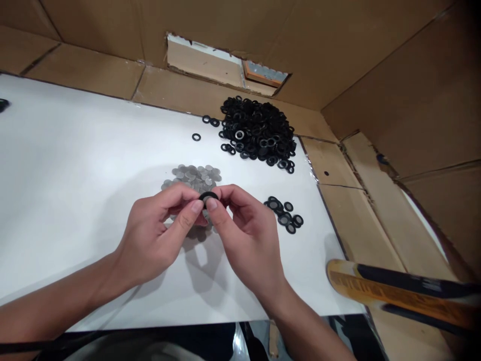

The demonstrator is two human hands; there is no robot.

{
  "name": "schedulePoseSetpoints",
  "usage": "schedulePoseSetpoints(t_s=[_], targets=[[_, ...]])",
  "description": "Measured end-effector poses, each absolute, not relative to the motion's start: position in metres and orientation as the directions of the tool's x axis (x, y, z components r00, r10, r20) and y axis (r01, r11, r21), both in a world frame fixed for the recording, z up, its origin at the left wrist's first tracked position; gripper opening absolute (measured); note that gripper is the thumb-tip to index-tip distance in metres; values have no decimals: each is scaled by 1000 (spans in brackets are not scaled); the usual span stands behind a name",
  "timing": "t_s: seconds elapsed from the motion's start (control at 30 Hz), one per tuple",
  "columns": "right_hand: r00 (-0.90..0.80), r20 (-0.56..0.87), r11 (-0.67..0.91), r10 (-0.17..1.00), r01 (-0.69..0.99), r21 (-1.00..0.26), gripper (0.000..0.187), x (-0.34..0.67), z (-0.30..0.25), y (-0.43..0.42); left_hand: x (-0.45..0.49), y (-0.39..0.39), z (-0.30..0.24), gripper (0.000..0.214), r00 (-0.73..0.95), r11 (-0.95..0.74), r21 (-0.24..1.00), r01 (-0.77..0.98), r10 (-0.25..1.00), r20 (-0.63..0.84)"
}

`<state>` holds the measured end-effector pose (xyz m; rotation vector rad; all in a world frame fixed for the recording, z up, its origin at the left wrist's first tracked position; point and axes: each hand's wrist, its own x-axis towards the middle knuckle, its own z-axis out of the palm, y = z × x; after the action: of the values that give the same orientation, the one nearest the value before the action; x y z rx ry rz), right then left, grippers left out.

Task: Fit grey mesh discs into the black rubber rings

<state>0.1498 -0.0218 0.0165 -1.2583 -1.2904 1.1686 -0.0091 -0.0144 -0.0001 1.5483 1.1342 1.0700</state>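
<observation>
Between both hands, above the table, is a black rubber ring point(208, 194) with a grey disc at its centre. My left hand point(161, 233) pinches its left edge between thumb and fingers. On the other edge, my right hand point(246, 233) grips it the same way, thumb on the near side. Beneath and behind the hands lies a pile of thin grey discs point(195, 175), partly hidden by my fingers. To the right of my right hand rests a small group of black rings with grey discs in them point(284, 219).
A large heap of black rings point(259, 130) lies at the back, with a few loose ones to its left. Cardboard walls point(225, 20) with a cut-out slot enclose the white table point(75, 150). A yellow and black object point(376, 283) juts in at the right edge.
</observation>
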Motion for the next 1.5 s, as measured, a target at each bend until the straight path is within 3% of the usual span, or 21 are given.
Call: schedulePoseSetpoints(t_s=[0.17, 0.37, 0.47, 0.53, 0.6, 0.77, 0.9, 1.13, 1.37, 1.5], targets=[[2, 10, 10, 1000, 104, -995, 13, 149, 15, -22, -10, -14, -2, 16, 217, -158, 968, 192, 969, 115], [16, 41, 37, 999, 201, -979, 12, 158, 19, -13, -10, -12, -2, 19, 232, -22, 987, 158, 973, -15], [39, 59, 40, 997, 369, -929, 13, 188, 23, -2, -10, -11, -1, 20, 209, 53, 991, 121, 975, -78], [113, -2, -68, 994, 580, -812, 18, 217, 26, 3, -10, -10, -2, 19, 170, 60, 996, 70, 983, -71], [290, -122, -311, 949, 805, -505, 19, 246, 26, 5, -9, -10, -2, 17, 168, 42, 999, 29, 985, -47], [452, -254, -503, 855, 842, -195, 22, 289, 20, -1, -9, -11, -3, 16, 173, 49, 999, -16, 984, -46], [522, -261, -552, 812, 832, -56, 16, 295, 18, 7, -10, -10, -3, 15, 180, 55, 998, -36, 983, -48], [448, -118, -459, 886, 885, -84, 35, 284, 13, 79, -9, -8, -1, 15, 156, 36, 998, -48, 987, -28], [392, -43, -394, 919, 906, -152, 36, 274, -11, 111, -7, -10, -2, 15, 147, 30, 995, -93, 989, -16], [384, -17, -376, 923, 892, -252, 37, 277, -5, 107, -6, -11, -3, 15, 134, 20, 994, -111, 991, -5]])
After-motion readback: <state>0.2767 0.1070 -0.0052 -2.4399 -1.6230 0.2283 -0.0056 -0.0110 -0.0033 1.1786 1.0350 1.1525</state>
